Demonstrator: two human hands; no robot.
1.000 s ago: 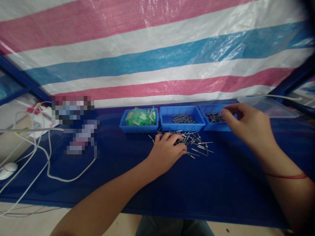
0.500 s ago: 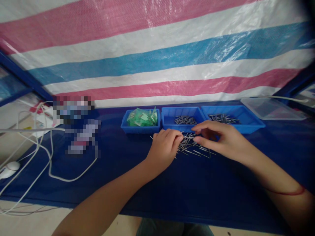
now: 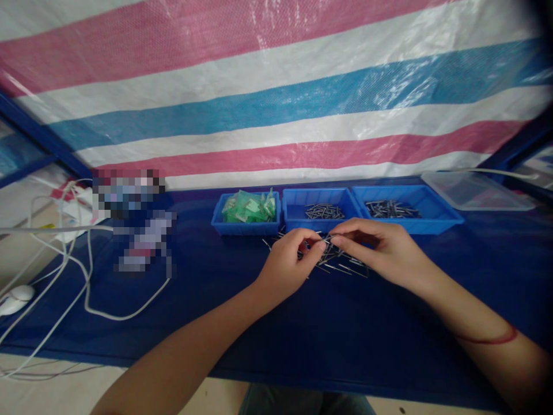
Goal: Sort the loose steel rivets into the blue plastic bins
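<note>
Where fingertips meet over the pins (image 3: pixel 341 262) on the worktop (image 3: pixel 345 334), left hand (image 3: pixel 287 265) pinched shut. Right hand (image 3: pixel 375 251) likewise pinched; grasped pin too small to tell.

Blue table (image 3: pixel 367 334), striped pink, white and blue tarpaulin (image 3: pixel 276 92) behind. Loose pile of metal pins (image 3: pixel 341 262) near table middle. Left hand (image 3: pixel 287 265) and right hand (image 3: pixel 380 251) over pile, fingertips meeting, pinching among pins; held item too small to tell. Three blue trays in row behind pile: left tray (image 3: pixel 224 223) with green packets (image 3: pixel 248 206), middle tray (image 3: pixel 298 222) and right tray (image 3: pixel 436 219) with pins. Clear plastic lid (image 3: pixel 475 193) at far right. White cables (image 3: pixel 86 276) and white mouse (image 3: pixel 15 295) at left.
</note>
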